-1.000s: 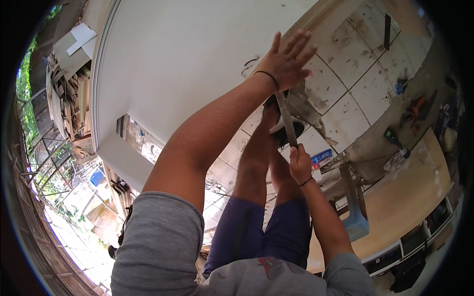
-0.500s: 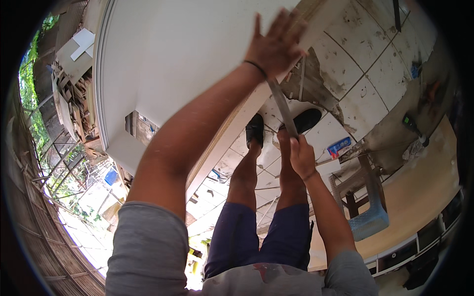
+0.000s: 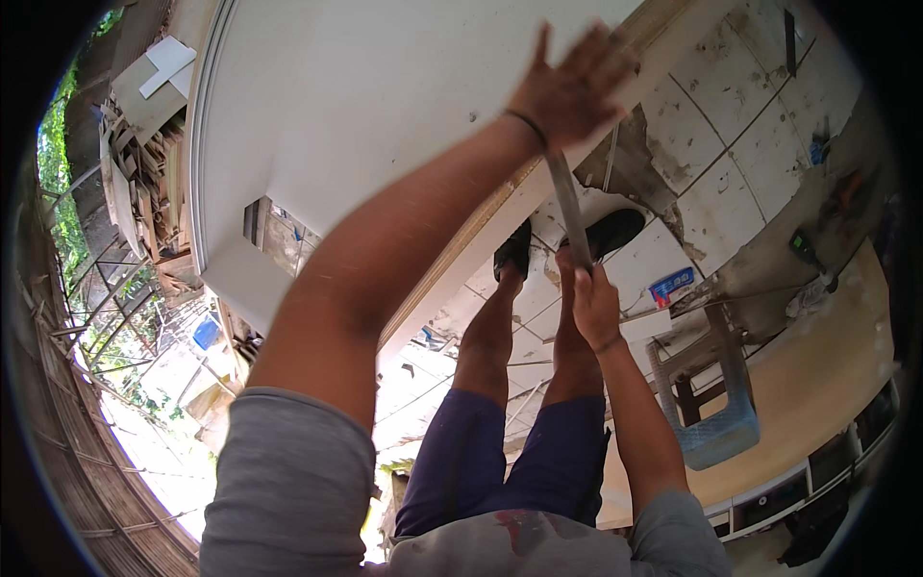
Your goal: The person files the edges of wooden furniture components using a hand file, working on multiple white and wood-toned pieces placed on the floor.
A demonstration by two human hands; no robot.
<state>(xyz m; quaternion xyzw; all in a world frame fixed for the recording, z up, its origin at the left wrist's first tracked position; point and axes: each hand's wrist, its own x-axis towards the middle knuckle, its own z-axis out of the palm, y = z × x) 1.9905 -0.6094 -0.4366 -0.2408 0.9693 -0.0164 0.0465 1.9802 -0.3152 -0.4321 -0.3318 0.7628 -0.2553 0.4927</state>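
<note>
A large white panel (image 3: 385, 106) with a bare wooden edge lies before me. Over its right edge my left hand (image 3: 577, 88) is stretched out, fingers spread and slightly blurred, holding nothing; whether it touches the surface I cannot tell. My right hand (image 3: 596, 306), lower and beside the panel, is closed round the end of a long flat grey strip (image 3: 571, 212). The strip points up and away toward my left wrist, and its far end is hidden there. Its exact kind does not show.
My shoes (image 3: 615, 233) stand on stained, broken floor tiles (image 3: 716, 192). A blue-and-red packet (image 3: 671, 286) lies to the right, near a light-blue plastic stool (image 3: 721, 438). Scrap wood (image 3: 159, 192) is piled at the far left. The panel has a cut-out (image 3: 279, 236) near its left end.
My left hand has moved a little to the right across the panel's edge, fingers still spread. The right hand keeps its grip on the strip. The whole view has shifted slightly.
</note>
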